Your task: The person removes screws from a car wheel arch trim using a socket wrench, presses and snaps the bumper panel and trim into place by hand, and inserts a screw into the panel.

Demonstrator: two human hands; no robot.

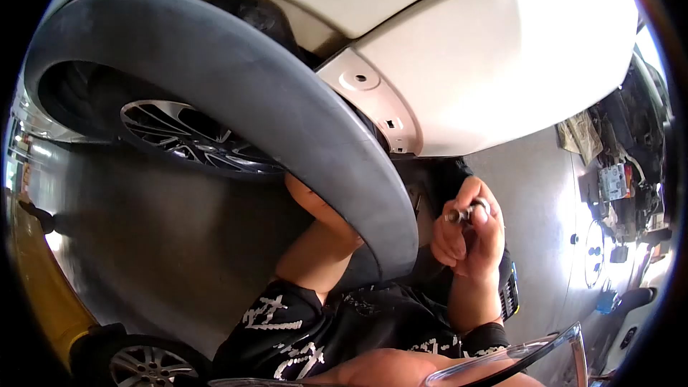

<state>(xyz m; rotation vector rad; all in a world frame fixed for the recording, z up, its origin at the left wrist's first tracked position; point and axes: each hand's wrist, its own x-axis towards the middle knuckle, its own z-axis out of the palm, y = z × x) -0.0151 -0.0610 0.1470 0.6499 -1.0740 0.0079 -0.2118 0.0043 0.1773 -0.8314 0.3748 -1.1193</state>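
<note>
The person's right hand, at 4 o'clock, has its thumb and fingers closed narrowly around a small metal piece; what kind of piece it is cannot be told. The left hand, just below the middle of the view towards 7 o'clock, reaches behind the grey arch trim and is partly hidden by it, so whether its fingers grip, press or lie open cannot be told.

The trim sweeps in a long curve from 10 o'clock down to a free end at 5 o'clock, near the person's black shirt. Behind it, towards 10 o'clock, sits the car's wheel. From 12 round to 2 o'clock spreads the pale body panel, its edge strip bare, with a round hole and square ones in plain sight.

As things stand, the trim appears to be only partly against the car: its lower length is away from the panel, and the strip's visible holes hold no fasteners. Whether the upper length is fixed cannot be told.

Farther out, car parts lie towards 3 o'clock, and a second wheel stands at 7 o'clock
</note>
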